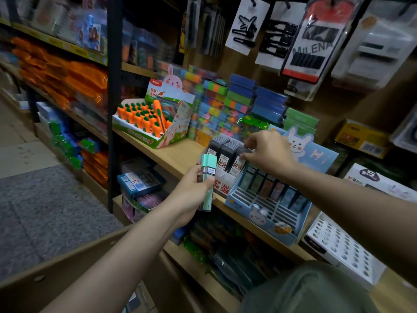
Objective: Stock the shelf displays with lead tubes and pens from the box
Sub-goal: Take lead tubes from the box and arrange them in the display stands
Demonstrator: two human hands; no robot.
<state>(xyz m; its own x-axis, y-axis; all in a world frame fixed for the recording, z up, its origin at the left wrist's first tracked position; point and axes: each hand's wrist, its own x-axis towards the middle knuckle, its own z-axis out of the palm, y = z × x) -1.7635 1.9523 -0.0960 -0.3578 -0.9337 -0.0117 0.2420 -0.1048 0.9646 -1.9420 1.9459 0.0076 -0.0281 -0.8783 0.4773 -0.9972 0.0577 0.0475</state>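
My left hand [191,193] grips a small bunch of mint-green lead tubes [208,184], held upright in front of the shelf edge. My right hand [268,152] reaches over the display of dark lead tubes [225,154] and pinches the top of the rightmost dark tube [242,158] in its row. Just right of it stands a blue rabbit display box [259,213] with slotted rows; pastel tubes [273,188] fill its back row and the front slots show bare. A brown cardboard box [74,263] sits low at the bottom left, under my left forearm.
A carrot-eraser display [144,123] stands left on the wooden shelf [173,154]. Stacks of colourful sticky notes [225,105] fill the back. Hair-clip cards [246,26] hang above. A white tray with round holes [343,249] sits at the right. A black shelf post [112,109] rises left.
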